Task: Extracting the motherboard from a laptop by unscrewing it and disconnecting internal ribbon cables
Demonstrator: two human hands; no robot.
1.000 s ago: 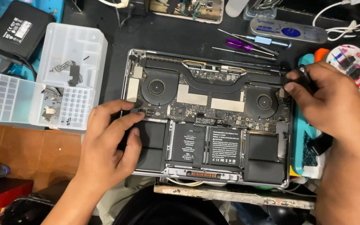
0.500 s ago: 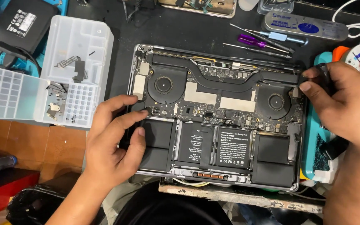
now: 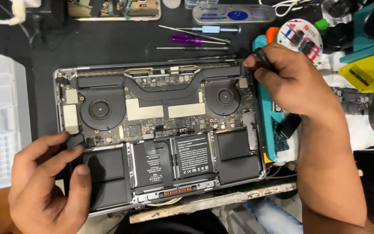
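An opened laptop (image 3: 161, 130) lies bottom-up on a dark mat, showing two fans, a circuit board and several black battery cells. My left hand (image 3: 44, 182) rests on its near left corner, fingers spread over the left battery cell and frame edge. My right hand (image 3: 291, 82) is at the far right corner and grips a small black-handled tool (image 3: 262, 58), whose tip points down at the corner by the right fan (image 3: 225, 97).
A clear plastic parts organiser (image 3: 1, 125) with small screws stands at the left. Several screwdrivers (image 3: 195, 39) lie beyond the laptop, with a grey case (image 3: 234, 14) and a phone frame (image 3: 113, 11). Teal mat, yellow tool and cables crowd the right.
The view has shifted right, so the laptop sits further left in frame. My right hand stays at the far right corner with the tool; my left hand keeps its hold.
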